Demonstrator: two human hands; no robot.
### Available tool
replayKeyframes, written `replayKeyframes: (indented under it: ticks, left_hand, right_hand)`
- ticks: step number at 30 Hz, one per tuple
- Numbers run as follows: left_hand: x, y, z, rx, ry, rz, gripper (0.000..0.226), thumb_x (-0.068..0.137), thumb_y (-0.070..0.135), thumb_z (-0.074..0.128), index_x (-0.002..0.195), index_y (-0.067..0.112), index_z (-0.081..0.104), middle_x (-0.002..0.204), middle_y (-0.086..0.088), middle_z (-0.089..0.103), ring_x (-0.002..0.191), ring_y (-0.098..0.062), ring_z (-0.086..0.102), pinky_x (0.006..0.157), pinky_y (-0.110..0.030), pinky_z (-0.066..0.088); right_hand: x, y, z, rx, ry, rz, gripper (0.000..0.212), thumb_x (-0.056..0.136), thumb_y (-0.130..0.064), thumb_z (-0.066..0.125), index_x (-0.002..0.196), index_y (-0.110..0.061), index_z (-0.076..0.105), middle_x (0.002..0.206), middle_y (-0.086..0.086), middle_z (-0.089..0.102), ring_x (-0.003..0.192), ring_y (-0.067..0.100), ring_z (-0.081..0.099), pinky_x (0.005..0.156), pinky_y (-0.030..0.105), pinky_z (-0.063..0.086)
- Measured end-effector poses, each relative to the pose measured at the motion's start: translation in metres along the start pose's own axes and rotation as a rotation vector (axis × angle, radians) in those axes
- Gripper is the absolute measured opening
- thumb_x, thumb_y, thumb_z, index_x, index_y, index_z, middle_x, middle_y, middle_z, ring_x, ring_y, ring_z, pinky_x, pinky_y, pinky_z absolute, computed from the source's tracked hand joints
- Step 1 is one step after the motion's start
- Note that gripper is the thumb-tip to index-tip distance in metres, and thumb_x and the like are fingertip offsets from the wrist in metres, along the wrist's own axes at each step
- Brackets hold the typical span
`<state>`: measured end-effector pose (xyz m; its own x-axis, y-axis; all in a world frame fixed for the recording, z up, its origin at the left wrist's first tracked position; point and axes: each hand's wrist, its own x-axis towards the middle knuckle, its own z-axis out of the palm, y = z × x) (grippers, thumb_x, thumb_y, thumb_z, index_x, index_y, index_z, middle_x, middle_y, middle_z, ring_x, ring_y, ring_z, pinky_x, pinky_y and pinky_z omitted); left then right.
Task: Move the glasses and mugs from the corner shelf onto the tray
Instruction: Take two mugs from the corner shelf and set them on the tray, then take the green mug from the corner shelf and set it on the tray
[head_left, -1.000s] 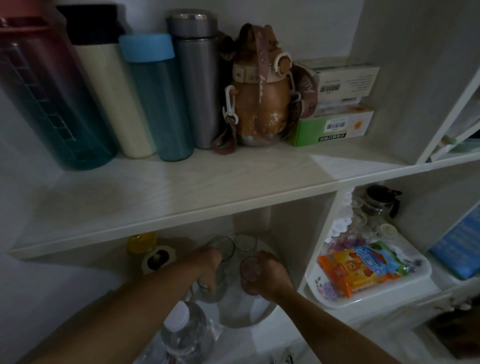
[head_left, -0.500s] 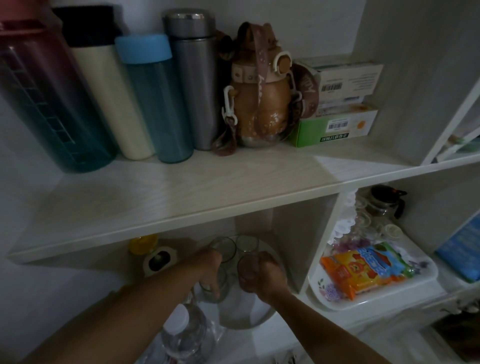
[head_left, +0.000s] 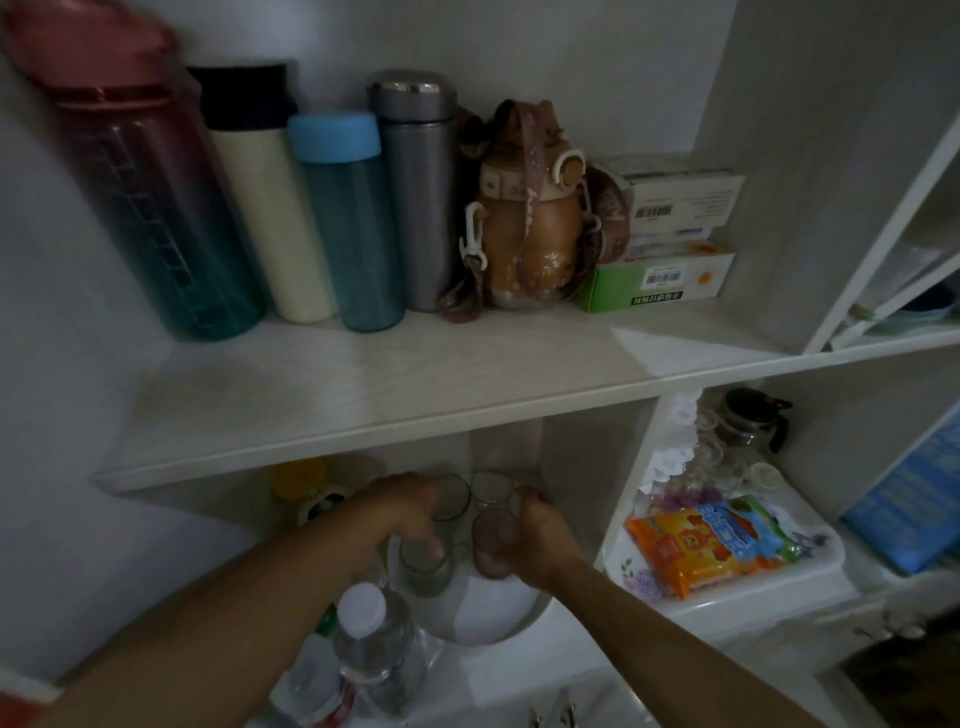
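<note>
On the dim lower shelf lies a round white tray (head_left: 483, 618). My left hand (head_left: 410, 509) grips a clear glass (head_left: 423, 566) from above; the glass stands on the tray's left part. My right hand (head_left: 540, 540) is wrapped around a second clear glass (head_left: 493, 535) from the right, just above the tray. Two more glasses stand behind at the tray's back: one (head_left: 452, 496) behind my left hand, one (head_left: 491, 488) to its right. The shelf above hides the rest of the back.
Water bottles (head_left: 374, 644) stand in front of the tray. A yellow-lidded jar (head_left: 298, 478) sits at the back left. The upper shelf carries tall bottles (head_left: 343, 218) and boxes (head_left: 660, 280). The right compartment holds a floral tray (head_left: 810, 561) with a snack packet (head_left: 706, 540) and a glass teapot (head_left: 748, 421).
The camera tilted down a little. Both hands keep their hold on the glasses over the tray, with hardly any shift.
</note>
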<state>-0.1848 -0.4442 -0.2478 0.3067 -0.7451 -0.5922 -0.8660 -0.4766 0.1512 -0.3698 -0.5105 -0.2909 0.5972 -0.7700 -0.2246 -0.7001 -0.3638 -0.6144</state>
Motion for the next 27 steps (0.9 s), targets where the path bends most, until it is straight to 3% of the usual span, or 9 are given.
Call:
replayKeyframes:
  ticks: [3, 9, 12, 16, 19, 21, 27]
  left_hand:
    - [-0.023, 0.005, -0.004, 0.061, 0.080, 0.042, 0.077, 0.074, 0.052, 0.076, 0.140, 0.022, 0.050, 0.138, -0.003, 0.056, 0.117, -0.025, 0.060, 0.090, -0.032, 0.052]
    - [-0.078, -0.001, -0.011, 0.095, 0.218, 0.136, 0.050, 0.071, 0.054, 0.071, 0.107, 0.020, 0.062, 0.111, -0.005, 0.067, 0.095, -0.023, 0.065, 0.084, -0.038, 0.056]
    - [-0.115, -0.010, -0.008, 0.066, 0.289, 0.180, 0.037, 0.074, 0.049, 0.070, 0.094, 0.020, 0.058, 0.105, -0.004, 0.065, 0.094, -0.025, 0.064, 0.080, -0.033, 0.053]
    - [-0.174, -0.026, 0.006, 0.122, 0.368, 0.261, 0.030, 0.079, 0.046, 0.065, 0.088, 0.020, 0.053, 0.094, -0.003, 0.058, 0.084, -0.023, 0.059, 0.064, -0.030, 0.044]
    - [-0.223, -0.038, 0.016, 0.239, 0.458, 0.343, 0.028, 0.083, 0.045, 0.061, 0.092, 0.020, 0.050, 0.100, -0.007, 0.060, 0.090, -0.028, 0.061, 0.071, -0.034, 0.049]
    - [-0.253, -0.044, 0.020, 0.263, 0.526, 0.371, 0.034, 0.084, 0.047, 0.061, 0.101, 0.018, 0.054, 0.105, -0.008, 0.063, 0.096, -0.029, 0.062, 0.075, -0.035, 0.050]
    - [-0.337, -0.065, 0.013, 0.147, 0.569, 0.351, 0.035, 0.083, 0.044, 0.066, 0.107, 0.019, 0.060, 0.104, -0.002, 0.064, 0.095, -0.023, 0.061, 0.081, -0.036, 0.052]
  right_hand:
    - [-0.016, -0.015, -0.015, -0.058, 0.013, -0.026, 0.075, 0.075, -0.035, 0.079, 0.135, -0.008, 0.044, 0.135, 0.017, 0.056, 0.122, 0.033, 0.057, 0.099, 0.032, 0.045]
    - [-0.071, -0.051, -0.034, -0.181, 0.027, -0.069, 0.032, 0.079, -0.025, 0.070, 0.104, -0.006, 0.069, 0.111, 0.015, 0.072, 0.107, 0.033, 0.067, 0.085, 0.030, 0.052]
    - [-0.105, -0.076, -0.033, -0.204, 0.078, -0.072, 0.029, 0.079, -0.027, 0.068, 0.103, -0.012, 0.069, 0.109, 0.013, 0.072, 0.103, 0.030, 0.068, 0.083, 0.031, 0.054]
    - [-0.157, -0.112, -0.028, -0.249, 0.096, -0.095, 0.020, 0.074, -0.017, 0.071, 0.091, -0.007, 0.068, 0.096, 0.012, 0.072, 0.090, 0.027, 0.068, 0.069, 0.025, 0.050]
    - [-0.191, -0.138, -0.024, -0.236, 0.123, -0.113, 0.015, 0.067, -0.015, 0.072, 0.075, -0.016, 0.060, 0.083, 0.009, 0.067, 0.080, 0.027, 0.068, 0.058, 0.025, 0.048]
    - [-0.213, -0.160, -0.024, -0.213, 0.131, -0.140, 0.021, 0.064, -0.013, 0.071, 0.080, -0.017, 0.057, 0.083, 0.004, 0.062, 0.078, 0.024, 0.064, 0.056, 0.024, 0.049]
    - [-0.258, -0.217, -0.028, -0.219, 0.161, -0.234, 0.055, 0.066, -0.024, 0.079, 0.118, -0.019, 0.060, 0.112, 0.000, 0.062, 0.100, 0.020, 0.062, 0.084, 0.033, 0.054]
